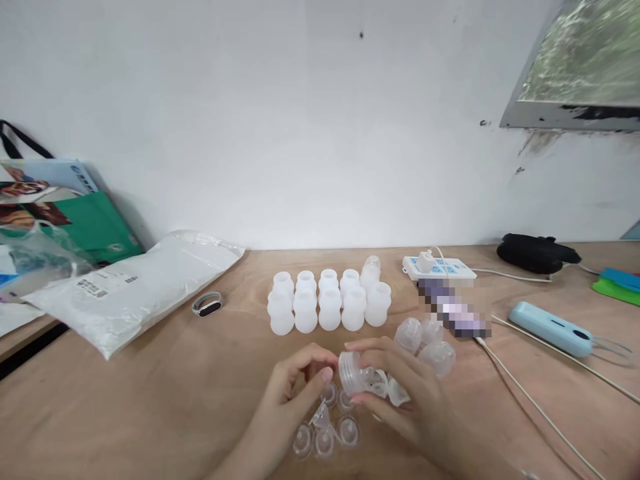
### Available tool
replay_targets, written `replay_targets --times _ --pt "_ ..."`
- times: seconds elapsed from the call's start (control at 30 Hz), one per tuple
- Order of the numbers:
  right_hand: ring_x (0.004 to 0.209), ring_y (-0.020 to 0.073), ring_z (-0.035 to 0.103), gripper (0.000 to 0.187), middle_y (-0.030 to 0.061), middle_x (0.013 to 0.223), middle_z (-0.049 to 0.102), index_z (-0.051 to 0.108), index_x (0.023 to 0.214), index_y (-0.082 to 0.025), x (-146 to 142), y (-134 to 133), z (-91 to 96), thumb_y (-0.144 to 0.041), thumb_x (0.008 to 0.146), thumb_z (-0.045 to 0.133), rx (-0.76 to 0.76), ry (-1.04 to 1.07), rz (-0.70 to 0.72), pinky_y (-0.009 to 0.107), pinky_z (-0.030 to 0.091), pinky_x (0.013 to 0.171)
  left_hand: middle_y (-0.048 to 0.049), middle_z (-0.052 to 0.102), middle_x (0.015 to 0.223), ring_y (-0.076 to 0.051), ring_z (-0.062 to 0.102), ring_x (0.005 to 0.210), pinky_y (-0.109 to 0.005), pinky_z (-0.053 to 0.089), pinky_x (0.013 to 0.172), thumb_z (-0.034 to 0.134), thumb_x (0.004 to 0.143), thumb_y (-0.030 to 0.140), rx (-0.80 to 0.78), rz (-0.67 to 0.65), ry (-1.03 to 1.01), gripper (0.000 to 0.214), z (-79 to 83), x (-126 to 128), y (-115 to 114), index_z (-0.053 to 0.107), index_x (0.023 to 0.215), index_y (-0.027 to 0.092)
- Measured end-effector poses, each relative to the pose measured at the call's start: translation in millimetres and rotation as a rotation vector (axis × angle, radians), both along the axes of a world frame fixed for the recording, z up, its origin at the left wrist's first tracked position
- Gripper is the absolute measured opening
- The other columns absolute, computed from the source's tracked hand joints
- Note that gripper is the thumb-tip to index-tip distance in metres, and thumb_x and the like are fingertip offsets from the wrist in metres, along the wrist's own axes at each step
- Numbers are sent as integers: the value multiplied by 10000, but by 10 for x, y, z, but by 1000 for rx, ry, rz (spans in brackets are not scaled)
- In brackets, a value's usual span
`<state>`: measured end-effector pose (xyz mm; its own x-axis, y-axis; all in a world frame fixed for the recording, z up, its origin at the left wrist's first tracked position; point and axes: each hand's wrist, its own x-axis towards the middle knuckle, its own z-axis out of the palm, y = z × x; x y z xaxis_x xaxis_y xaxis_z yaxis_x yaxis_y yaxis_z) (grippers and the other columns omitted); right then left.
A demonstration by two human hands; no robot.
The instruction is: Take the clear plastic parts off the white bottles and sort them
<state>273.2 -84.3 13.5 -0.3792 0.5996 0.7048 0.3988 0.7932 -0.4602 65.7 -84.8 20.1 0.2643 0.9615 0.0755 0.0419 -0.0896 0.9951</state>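
My right hand (400, 380) grips a clear ribbed bottle collar (350, 373) on its side, thumb below and fingers above. Close to the collar's left edge, my left hand (303, 383) is closed in a pinch; whatever is between thumb and forefinger is hidden. Below the hands lie several clear silicone teats (324, 440). More clear collars and parts (399, 392) are partly covered by my right hand. Several white translucent bottles (330, 310) stand upright in two rows behind. A bottle at the back right carries a clear domed top (371, 265).
Clear domed caps (409, 333) sit right of the bottles, near a phone (455, 310) and a power strip (440, 268). Cables cross the table's right side beside a light-blue device (550, 328). Leftward are a wristband (207, 304) and a white plastic mailer (145, 280).
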Motion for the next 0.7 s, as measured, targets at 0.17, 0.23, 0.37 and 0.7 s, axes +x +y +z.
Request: replay_targets --times 0.17,0.23,0.37,0.7 --pt "984 240 722 130 127 1124 735 595 1080 -224 -55 -60 40 -235 954 624 138 -20 17 376 603 856 -26 651 705 -156 529 664 -247 415 631 795 719 548 -264 -91 -251 383 -165 179 2 770 793 173" --pt "979 242 722 109 137 1120 734 597 1067 -213 -49 -59 47 -223 959 612 154 -24 19 377 608 840 -32 638 687 -146 514 641 -243 409 618 810 691 564 -311 -97 -322 418 -242 210 2 777 796 162" --pt "991 247 717 100 128 1124 725 597 1064 -223 -34 -62 45 -223 964 601 138 -35 28 389 602 852 -23 603 668 -124 478 612 -231 393 601 835 682 517 -407 -80 -369 385 -232 220 -15 776 787 152" --pt "702 174 588 310 -4 804 591 584 1002 -247 -38 -60 5 -301 775 788 -112 96 74 272 495 605 17 527 608 -102 419 570 -211 332 554 827 667 467 -386 -174 -179 386 146 266 -40 617 607 148"
